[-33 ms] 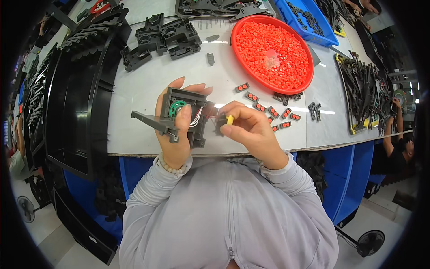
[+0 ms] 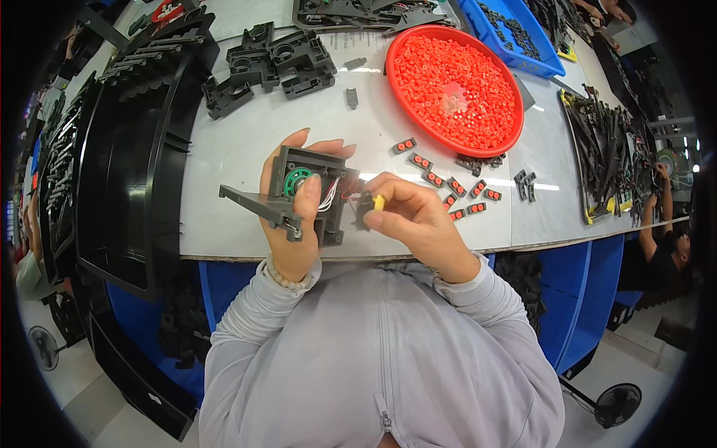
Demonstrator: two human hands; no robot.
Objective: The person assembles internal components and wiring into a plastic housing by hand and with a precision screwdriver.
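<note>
My left hand [image 2: 296, 209] is closed round a dark grey plastic housing [image 2: 331, 233], its thumb lying across the front. Inside the housing sits a round green-rimmed part [image 2: 296, 181] like a small speaker, with white wires [image 2: 328, 196] beside it. A long grey arm [image 2: 250, 203] juts from the housing to the left. Just right of the housing, my right hand [image 2: 418, 216] pinches a small dark part with a yellow piece [image 2: 379, 202] on it. Thin red wires [image 2: 349, 196] run between the housing and this part. The fingers partly hide the small part.
A red basin [image 2: 390, 82] of small red caps stands beyond my right hand. Near it lie several small dark blocks with red caps [image 2: 457, 186]. Similar grey housings [image 2: 305, 63] lie at the back left, beside a large black bin [image 2: 119, 187]. A blue tray [image 2: 549, 66] stands far right.
My right hand has shifted very slightly left, closer to the housing, with the small part in its fingers. My left hand and the housing are almost unmoved.
</note>
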